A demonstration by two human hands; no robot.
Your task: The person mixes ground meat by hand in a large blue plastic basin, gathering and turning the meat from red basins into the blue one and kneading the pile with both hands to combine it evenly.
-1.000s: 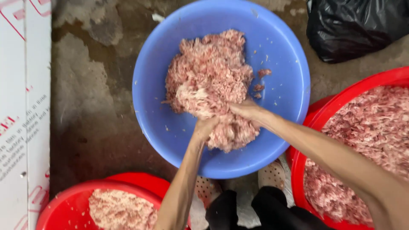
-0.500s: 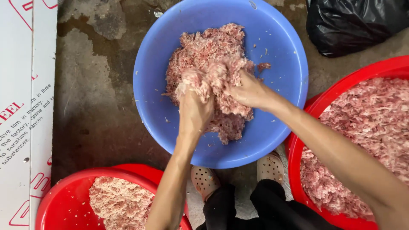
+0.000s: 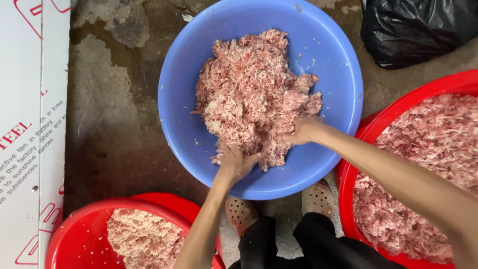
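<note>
Pink minced meat fills the middle of a blue plastic basin standing on the stained concrete floor. Both hands dig into the near side of the heap: the left hand cups a clump with its fingers curled, and the right hand presses into the meat, its fingertips buried. Red basins of the same mince sit just beside the blue one, one at the lower left, another at the right. A black plastic bag lies at the upper right.
</note>
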